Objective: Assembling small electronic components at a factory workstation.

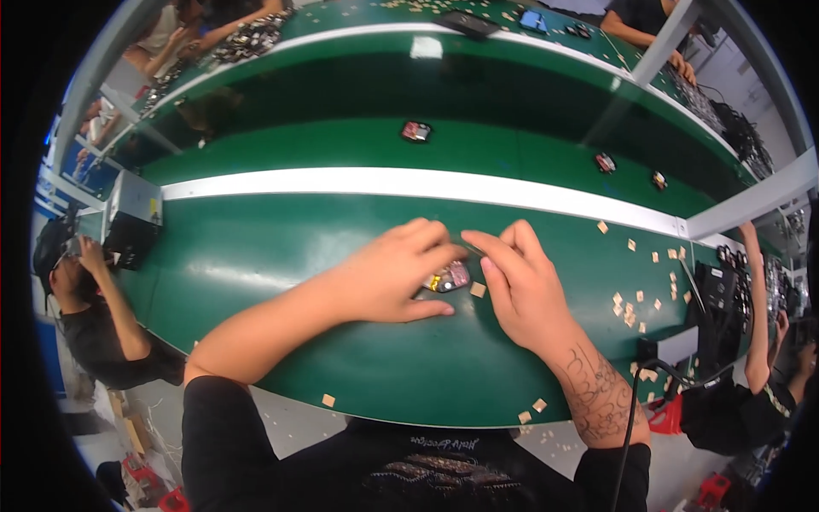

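Observation:
My left hand (401, 269) reaches over a small dark electronic unit (452, 277) with pink and yellow parts, lying on the green table in front of me. Its fingers curl around the far side of the unit, and its thumb lies along the near side. To the right, my right hand (525, 286) has thumb and forefinger pinched close above the unit. Something thin seems to be between those fingertips, too small to make out. A small tan square piece (478, 290) lies on the table between the hands.
Many tan squares (630, 314) are scattered at the right, near a grey box (670, 344) with a black cable (630, 435). Beyond the white rail (384, 182), similar units (416, 130) sit on a green strip. A metal box (135, 218) stands left. People work on both sides.

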A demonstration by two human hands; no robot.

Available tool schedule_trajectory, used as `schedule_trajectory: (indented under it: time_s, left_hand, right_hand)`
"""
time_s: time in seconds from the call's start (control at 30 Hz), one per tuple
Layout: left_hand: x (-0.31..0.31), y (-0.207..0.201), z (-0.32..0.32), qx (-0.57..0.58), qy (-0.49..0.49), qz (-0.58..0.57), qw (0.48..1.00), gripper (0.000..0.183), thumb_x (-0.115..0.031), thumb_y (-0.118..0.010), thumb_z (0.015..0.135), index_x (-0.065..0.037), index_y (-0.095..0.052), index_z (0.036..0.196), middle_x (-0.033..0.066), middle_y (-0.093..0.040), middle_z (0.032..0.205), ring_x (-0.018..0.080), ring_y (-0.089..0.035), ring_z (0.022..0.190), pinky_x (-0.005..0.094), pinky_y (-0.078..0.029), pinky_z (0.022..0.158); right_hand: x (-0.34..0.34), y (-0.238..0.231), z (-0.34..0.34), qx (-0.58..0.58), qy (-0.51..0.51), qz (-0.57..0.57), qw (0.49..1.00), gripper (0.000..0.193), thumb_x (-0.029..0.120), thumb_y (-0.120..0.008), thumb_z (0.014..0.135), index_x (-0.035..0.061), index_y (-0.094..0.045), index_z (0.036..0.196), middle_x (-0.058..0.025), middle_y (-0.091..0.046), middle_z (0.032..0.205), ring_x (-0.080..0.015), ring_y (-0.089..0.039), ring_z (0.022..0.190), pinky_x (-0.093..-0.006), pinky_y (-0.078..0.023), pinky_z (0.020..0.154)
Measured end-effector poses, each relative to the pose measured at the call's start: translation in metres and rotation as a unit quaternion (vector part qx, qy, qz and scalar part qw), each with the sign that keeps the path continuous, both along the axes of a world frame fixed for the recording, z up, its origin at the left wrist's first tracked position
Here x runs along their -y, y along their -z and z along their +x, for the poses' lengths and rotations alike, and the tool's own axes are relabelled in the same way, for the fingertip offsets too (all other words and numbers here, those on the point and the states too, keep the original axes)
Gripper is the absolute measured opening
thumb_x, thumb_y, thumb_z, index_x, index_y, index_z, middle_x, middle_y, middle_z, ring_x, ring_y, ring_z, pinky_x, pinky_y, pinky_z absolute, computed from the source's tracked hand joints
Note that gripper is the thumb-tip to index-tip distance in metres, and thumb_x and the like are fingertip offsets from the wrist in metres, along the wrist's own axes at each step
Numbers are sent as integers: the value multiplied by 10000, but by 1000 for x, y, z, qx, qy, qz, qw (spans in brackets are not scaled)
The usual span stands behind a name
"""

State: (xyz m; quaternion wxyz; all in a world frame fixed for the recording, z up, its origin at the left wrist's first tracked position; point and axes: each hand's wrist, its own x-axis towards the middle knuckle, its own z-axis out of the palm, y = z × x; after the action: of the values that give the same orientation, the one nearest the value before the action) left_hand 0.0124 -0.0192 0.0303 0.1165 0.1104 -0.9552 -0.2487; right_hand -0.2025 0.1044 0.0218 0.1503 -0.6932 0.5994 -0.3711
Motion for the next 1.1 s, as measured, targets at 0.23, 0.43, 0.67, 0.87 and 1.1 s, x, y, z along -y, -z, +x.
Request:
schedule_trajectory:
  time_s: [0.23,0.43,0.67,0.87,1.1]
  left_hand:
    - [4,1,16,2,-24,25,999,768,-195,-908,781,-66,-593,1469,123,-613,1283,348,-583,1236,458,-484,1078]
    - [0,-2,14,39,23,60,997,767,-148,-875,787,-58,-586,1492,105,-628,1263,325,-587,1212,457,-480,1077]
    - [9,-18,27,123,20,75,989,747,-139,-878,766,-50,-609,1458,109,-628,1205,331,-620,1153,439,-518,1020]
    - [6,11,12,-23,38,78,996,601,-95,-862,783,-90,-686,1358,78,-657,1201,304,-623,1174,437,-530,1029]
    - [2,19,11,-37,34,67,996,505,-93,-867,787,-85,-716,1269,62,-663,1174,299,-630,1117,433,-544,979]
  right_hand:
    - [-3,-10,1,-15,-29,36,999,224,44,-656,1000,65,-700,1219,-115,-562,1007,-312,-684,808,-432,-571,695]
    - [-11,-17,10,-2,-62,102,993,198,77,-691,986,89,-716,1182,-95,-574,955,-312,-689,823,-431,-555,694]
    - [-7,-12,14,-3,-151,168,974,229,82,-671,989,103,-721,1212,-101,-581,1017,-311,-686,856,-445,-572,727]
    - [-10,-11,10,-35,-193,158,968,192,100,-685,971,94,-706,1162,-108,-581,1055,-330,-682,863,-467,-572,726]
    - [-10,-27,3,-151,-138,134,970,173,108,-714,949,90,-713,1121,-79,-606,950,-310,-684,865,-453,-577,705]
